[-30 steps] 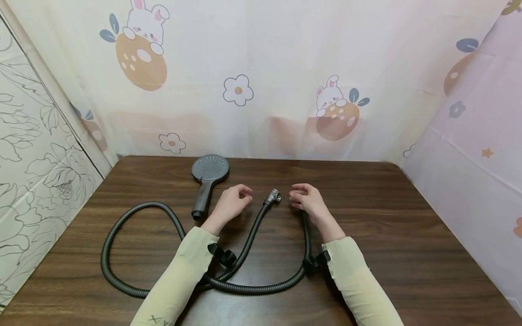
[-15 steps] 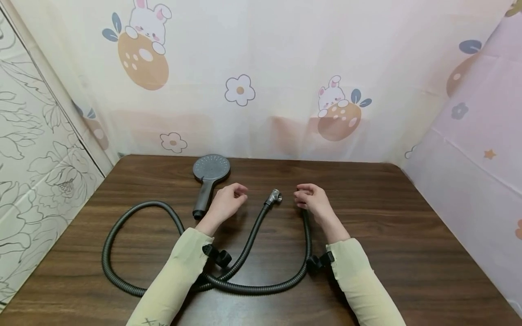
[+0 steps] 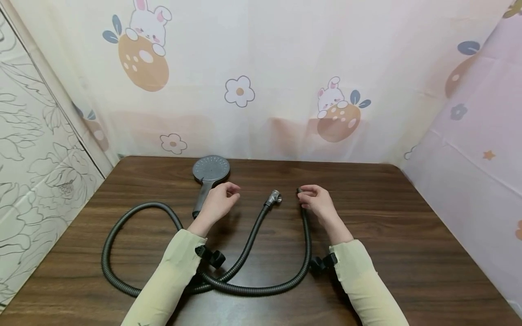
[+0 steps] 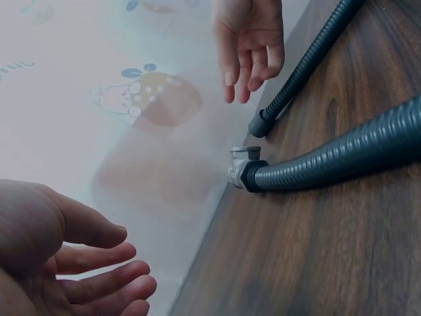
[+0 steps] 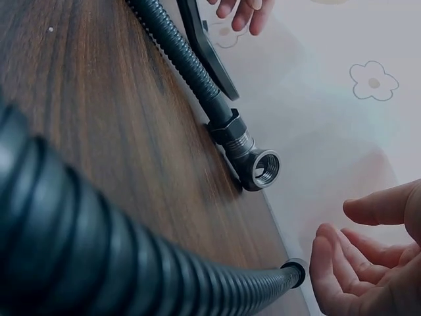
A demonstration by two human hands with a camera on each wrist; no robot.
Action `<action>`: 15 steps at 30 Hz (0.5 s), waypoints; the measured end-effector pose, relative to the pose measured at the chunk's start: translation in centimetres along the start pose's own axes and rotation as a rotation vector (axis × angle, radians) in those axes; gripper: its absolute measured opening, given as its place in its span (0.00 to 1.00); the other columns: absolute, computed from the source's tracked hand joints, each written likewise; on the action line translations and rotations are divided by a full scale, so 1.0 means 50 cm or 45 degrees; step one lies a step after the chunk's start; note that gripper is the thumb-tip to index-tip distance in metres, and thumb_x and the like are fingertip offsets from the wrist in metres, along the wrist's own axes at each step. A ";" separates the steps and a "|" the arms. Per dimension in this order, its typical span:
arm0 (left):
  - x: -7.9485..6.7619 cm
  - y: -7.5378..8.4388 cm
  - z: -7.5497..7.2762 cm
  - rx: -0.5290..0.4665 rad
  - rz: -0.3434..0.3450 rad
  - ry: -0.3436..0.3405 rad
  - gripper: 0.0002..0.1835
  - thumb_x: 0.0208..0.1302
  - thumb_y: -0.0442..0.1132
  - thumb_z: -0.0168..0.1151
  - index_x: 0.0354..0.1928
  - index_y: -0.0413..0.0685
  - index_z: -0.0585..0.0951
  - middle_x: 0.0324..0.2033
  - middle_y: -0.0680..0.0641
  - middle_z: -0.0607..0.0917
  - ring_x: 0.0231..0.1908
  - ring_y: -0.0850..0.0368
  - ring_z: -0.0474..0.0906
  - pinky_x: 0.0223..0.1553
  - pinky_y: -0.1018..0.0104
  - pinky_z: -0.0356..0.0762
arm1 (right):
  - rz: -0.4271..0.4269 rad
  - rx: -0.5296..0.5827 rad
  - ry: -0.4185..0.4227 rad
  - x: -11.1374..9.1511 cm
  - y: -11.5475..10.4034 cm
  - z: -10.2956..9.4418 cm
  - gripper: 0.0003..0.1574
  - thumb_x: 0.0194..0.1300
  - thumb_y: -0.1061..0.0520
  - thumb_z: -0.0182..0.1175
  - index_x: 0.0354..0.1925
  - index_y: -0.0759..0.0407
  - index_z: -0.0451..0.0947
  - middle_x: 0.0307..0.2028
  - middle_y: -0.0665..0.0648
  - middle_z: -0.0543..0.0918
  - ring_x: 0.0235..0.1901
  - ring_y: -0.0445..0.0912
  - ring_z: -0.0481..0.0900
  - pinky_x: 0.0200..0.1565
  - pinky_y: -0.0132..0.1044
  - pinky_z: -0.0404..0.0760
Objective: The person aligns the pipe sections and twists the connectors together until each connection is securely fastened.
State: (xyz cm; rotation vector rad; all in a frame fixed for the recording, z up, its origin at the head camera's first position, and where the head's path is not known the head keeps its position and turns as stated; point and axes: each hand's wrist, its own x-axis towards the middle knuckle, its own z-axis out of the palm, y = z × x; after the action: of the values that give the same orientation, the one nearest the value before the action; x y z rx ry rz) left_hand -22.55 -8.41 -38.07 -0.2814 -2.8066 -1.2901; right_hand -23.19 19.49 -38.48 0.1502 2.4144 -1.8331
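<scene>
A dark ribbed shower hose (image 3: 261, 291) lies looped on the table, with a silver threaded elbow fitting (image 3: 274, 197) on one end. Its other end, a plain dark collar (image 4: 262, 124), lies beside my right hand (image 3: 318, 201). That hand hovers with relaxed fingers and holds nothing; the right wrist view has a gap between thumb and fingers. My left hand (image 3: 216, 203) hangs over the handle of a grey shower head (image 3: 211, 168), partly covering it. Its fingers (image 4: 105, 283) are loosely bent around nothing, apart from the elbow fitting (image 5: 258, 170).
The brown wooden table (image 3: 379, 203) ends at a patterned curtain (image 3: 277, 59) at the back. More printed cloth (image 3: 461, 149) hangs on the right, and a flower-drawn panel (image 3: 45, 149) stands on the left. Black camera mounts (image 3: 210, 256) sit on both wrists.
My left hand has moved left, from beside the shower head to over its handle. My right hand has shifted slightly right, uncovering the plain hose end. The hose and shower head stay put.
</scene>
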 end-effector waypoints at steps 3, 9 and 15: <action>0.001 -0.004 0.000 0.001 -0.010 0.006 0.13 0.63 0.38 0.55 0.48 0.44 0.79 0.40 0.47 0.81 0.41 0.53 0.77 0.43 0.57 0.74 | -0.011 -0.027 0.005 -0.001 -0.002 -0.002 0.25 0.65 0.64 0.51 0.59 0.71 0.63 0.53 0.72 0.71 0.51 0.59 0.73 0.50 0.45 0.75; -0.003 -0.004 -0.010 -0.023 -0.023 0.022 0.13 0.63 0.38 0.55 0.48 0.44 0.78 0.40 0.47 0.81 0.41 0.53 0.77 0.42 0.57 0.74 | -0.024 -0.093 0.033 -0.004 0.000 -0.006 0.25 0.65 0.62 0.51 0.58 0.71 0.64 0.53 0.71 0.72 0.51 0.57 0.73 0.51 0.45 0.74; -0.006 -0.006 -0.025 -0.035 -0.031 0.023 0.14 0.63 0.40 0.54 0.49 0.45 0.78 0.42 0.47 0.80 0.43 0.52 0.76 0.42 0.57 0.74 | -0.007 -0.128 0.042 -0.003 0.001 -0.003 0.24 0.65 0.61 0.52 0.58 0.69 0.65 0.52 0.69 0.73 0.49 0.54 0.74 0.52 0.46 0.72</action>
State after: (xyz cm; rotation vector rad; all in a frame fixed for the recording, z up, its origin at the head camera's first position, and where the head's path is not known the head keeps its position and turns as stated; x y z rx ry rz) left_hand -22.36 -9.60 -37.53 -0.2362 -2.7879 -1.3304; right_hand -23.04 19.67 -38.46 0.1662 2.5251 -1.7199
